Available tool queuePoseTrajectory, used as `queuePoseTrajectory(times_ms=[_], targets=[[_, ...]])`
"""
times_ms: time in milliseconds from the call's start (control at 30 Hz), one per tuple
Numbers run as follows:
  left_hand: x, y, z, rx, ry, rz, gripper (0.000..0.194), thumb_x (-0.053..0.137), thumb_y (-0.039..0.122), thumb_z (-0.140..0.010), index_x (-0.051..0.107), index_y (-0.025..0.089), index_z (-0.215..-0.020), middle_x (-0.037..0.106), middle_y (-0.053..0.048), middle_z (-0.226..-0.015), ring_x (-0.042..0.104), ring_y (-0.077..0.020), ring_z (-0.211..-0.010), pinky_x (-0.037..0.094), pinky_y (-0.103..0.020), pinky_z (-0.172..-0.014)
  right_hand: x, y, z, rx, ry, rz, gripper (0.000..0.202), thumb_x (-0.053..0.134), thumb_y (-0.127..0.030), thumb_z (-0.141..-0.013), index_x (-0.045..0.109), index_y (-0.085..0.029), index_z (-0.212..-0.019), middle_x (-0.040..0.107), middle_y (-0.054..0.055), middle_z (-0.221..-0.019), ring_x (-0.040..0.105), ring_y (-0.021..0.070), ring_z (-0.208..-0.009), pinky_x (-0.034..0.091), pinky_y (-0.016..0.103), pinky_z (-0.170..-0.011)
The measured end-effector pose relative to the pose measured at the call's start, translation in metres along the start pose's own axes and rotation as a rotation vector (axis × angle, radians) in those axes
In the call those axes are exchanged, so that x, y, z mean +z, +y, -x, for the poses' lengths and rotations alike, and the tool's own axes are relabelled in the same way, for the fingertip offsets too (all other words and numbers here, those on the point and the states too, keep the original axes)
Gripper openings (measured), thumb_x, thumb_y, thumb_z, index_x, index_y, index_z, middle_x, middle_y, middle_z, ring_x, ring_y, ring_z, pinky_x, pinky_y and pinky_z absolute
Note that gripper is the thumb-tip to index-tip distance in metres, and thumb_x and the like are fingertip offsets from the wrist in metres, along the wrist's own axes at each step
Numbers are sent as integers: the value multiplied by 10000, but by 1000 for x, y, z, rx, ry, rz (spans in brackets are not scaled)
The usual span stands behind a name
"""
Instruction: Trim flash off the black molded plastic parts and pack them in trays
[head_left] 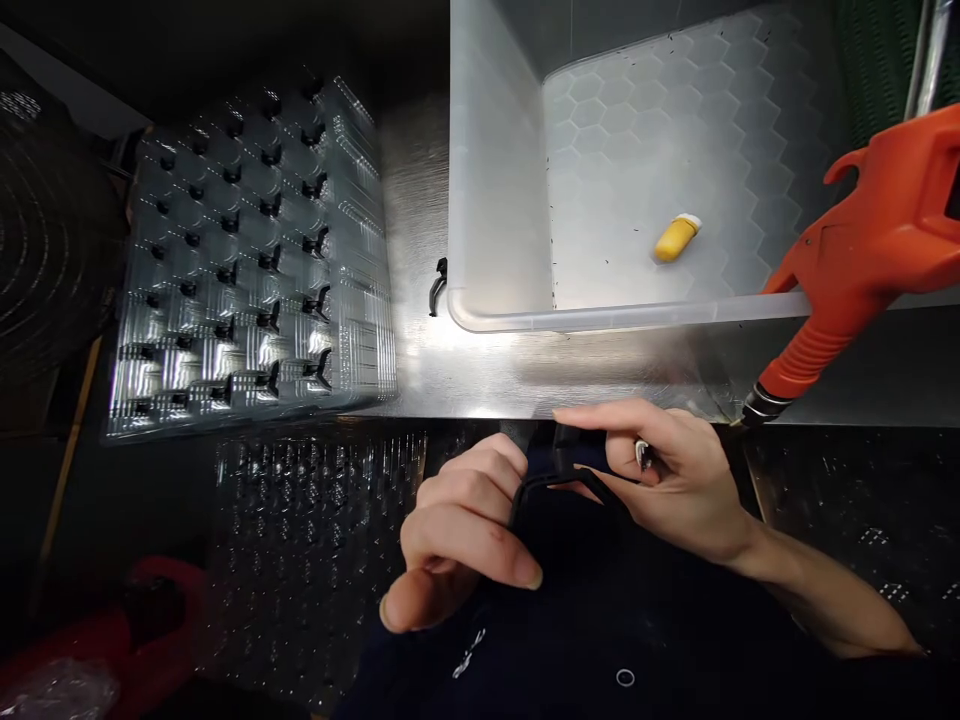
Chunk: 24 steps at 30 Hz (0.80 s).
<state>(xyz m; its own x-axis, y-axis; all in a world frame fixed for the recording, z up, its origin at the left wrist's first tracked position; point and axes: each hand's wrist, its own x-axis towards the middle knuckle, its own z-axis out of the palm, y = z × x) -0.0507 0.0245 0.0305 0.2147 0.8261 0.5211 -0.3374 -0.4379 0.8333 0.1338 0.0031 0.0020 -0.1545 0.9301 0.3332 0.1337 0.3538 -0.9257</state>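
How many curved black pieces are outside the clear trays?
2 visible: one piece between the left hand and right hand, another piece on the metal table beside the plastic bin. Others may be hidden.

A dark navy garment (547,655) carries a small white mark (469,653) and a pale ring (625,669) on its front; the right forearm (832,597) is bare; the left hand (466,530) has short nails (535,578).

The black piece (556,478) looks matt plastic, the tabletop (480,375) brushed metal, trays (358,330) glossy plastic.
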Motion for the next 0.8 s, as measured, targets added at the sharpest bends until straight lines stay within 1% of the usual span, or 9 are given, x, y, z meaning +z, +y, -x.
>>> queuePoseTrajectory(times_ms=[100, 233, 333, 400, 500, 600, 667, 733, 800], targets=[[-7, -13, 10, 56, 25, -18, 663, 342, 568, -1194, 568, 201, -691, 462, 49, -526, 458, -105, -486, 451, -289, -582, -2, -1, -6, -39, -38, -52, 240, 783, -286, -1044, 732, -233, -1273, 322, -138, -601, 284, 46, -458, 321, 169, -440], [-24, -39, 41, -419, 155, 42, 622, 543, 764, -1053, 686, 239, -752, 595, 17, -589, 582, -166, -585, 554, -342, -713, 11, 2, -19, -108, -5, -69, 263, 757, -379, -1069, 699, -202, -1254, 393, -150, -579, 284, 31, -417, 293, 172, -418], [-43, -48, 61, -654, 197, 18, 648, 506, 814, -1044, 745, 227, -909, 705, -21, -697, 707, -222, -694, 609, -382, -764, 35, 13, -31, -119, -26, 208, 341, 699, -462, -1100, 736, -177, -1282, 652, -82, -632, 516, 49, -457, 420, 186, -514], [-57, -43, 70, -799, 193, -19, 651, 482, 799, -1063, 752, 207, -1079, 776, -55, -787, 773, -253, -751, 635, -403, -777, 56, 22, -42, -67, -64, 428, 363, 680, -470, -1108, 760, -177, -1308, 778, -12, -744, 706, 107, -605, 466, 222, -591], [-73, -20, 79, -965, 201, -139, 559, 597, 709, -1065, 717, 182, -1208, 834, -97, -896, 816, -263, -764, 649, -383, -735, 87, 36, -62, 19, -112, 578, 357, 716, -398, -1089, 757, -165, -1357, 833, 49, -829, 790, 193, -702, 407, 278, -565], [-78, 5, 84, -975, 254, -352, 461, 652, 627, -1068, 755, 177, -1073, 803, -71, -864, 777, -219, -735, 624, -332, -715, 109, 48, -75, 63, -131, 671, 347, 722, -398, -1083, 769, -145, -1316, 818, 65, -774, 787, 241, -669, 373, 302, -549], [-78, 13, 85, -902, 318, -509, 440, 598, 599, -1102, 777, 200, -1056, 784, -62, -920, 760, -215, -842, 624, -349, -835, 112, 50, -73, 57, -115, 708, 370, 707, -453, -1089, 780, -140, -1274, 803, 61, -740, 784, 242, -656, 365, 305, -540], [-77, 8, 82, -806, 314, -684, 413, 563, 578, -1121, 786, 240, -1200, 788, -94, -1234, 740, -262, -1195, 563, -424, -1128, 105, 45, -59, 12, -71, 723, 444, 608, -499, -1138, 767, -121, -1307, 788, 45, -720, 775, 214, -635, 372, 306, -530], [-76, -8, 78, -738, 169, -911, 498, 502, 569, -1143, 659, 273, -1511, 574, -118, -1680, 488, -324, -1609, 349, -542, -1369, 89, 34, -35, -61, -10, 726, 515, 452, -483, -1199, 730, -86, -1374, 779, 27, -724, 763, 170, -615, 418, 299, -546]])
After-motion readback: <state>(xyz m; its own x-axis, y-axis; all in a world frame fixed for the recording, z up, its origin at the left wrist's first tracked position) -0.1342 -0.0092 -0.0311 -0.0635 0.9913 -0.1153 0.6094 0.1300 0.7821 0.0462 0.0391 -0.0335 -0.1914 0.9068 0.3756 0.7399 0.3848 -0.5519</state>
